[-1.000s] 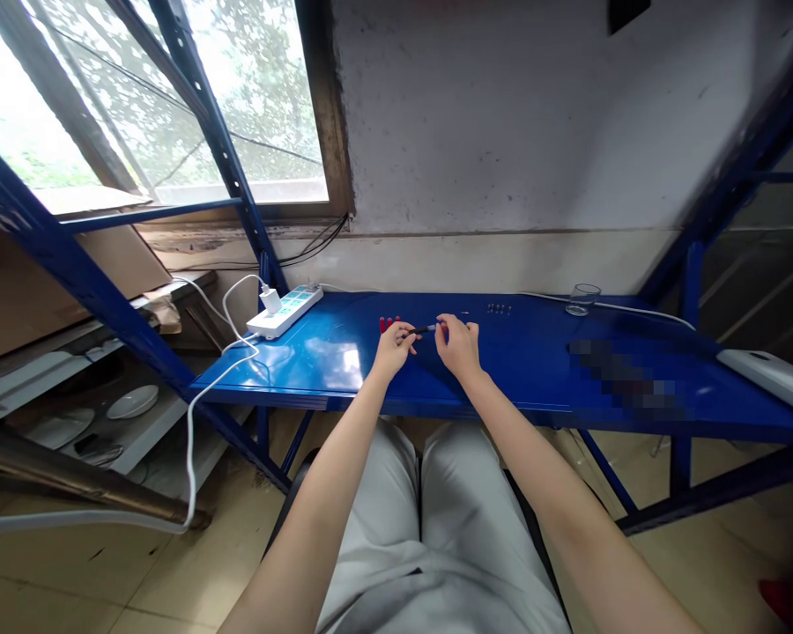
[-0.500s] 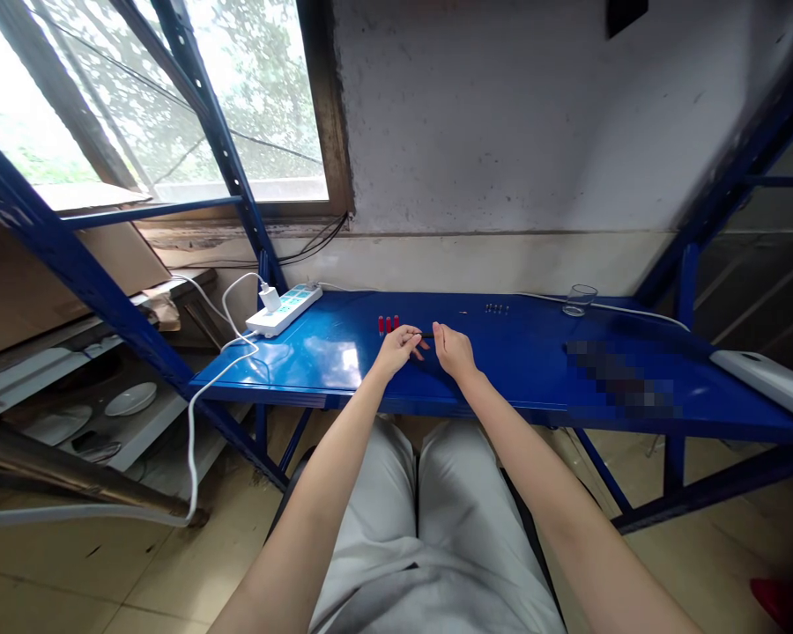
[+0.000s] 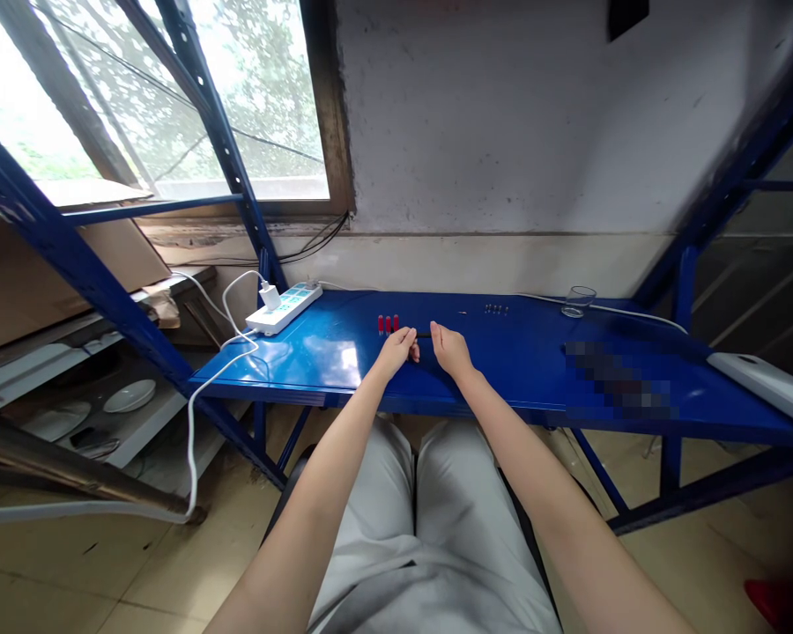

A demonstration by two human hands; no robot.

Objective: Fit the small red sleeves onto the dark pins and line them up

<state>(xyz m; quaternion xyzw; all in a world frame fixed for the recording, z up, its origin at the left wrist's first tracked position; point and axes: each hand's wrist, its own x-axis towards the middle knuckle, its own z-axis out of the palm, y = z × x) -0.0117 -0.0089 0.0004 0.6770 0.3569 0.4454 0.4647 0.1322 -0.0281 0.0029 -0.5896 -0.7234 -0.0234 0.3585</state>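
Over the blue table [image 3: 502, 370], my left hand [image 3: 398, 349] and my right hand [image 3: 452, 348] face each other. Between them runs a thin dark rod-like piece [image 3: 424, 335], its exact kind too small to tell. The fingers of my left hand are closed on its left end, and those of my right hand are closed around its right end. Just beyond my left hand, three small red pieces [image 3: 388, 324] stand in a row. Farther back on the right is a row of several tiny metal parts [image 3: 496, 309], with a tiny light-coloured bit [image 3: 462, 312] to their left.
A white power strip [image 3: 284, 308] with a plugged-in charger and white cable lies at the left end. At the back right stands a clear glass [image 3: 578, 302]. A blurred dark object [image 3: 618, 379] and a white device [image 3: 767, 383] lie on the right. Blue rack posts flank the table.
The fingers of my left hand have curled in more tightly. My right hand has shifted very slightly left, and the dark piece stays between both hands.
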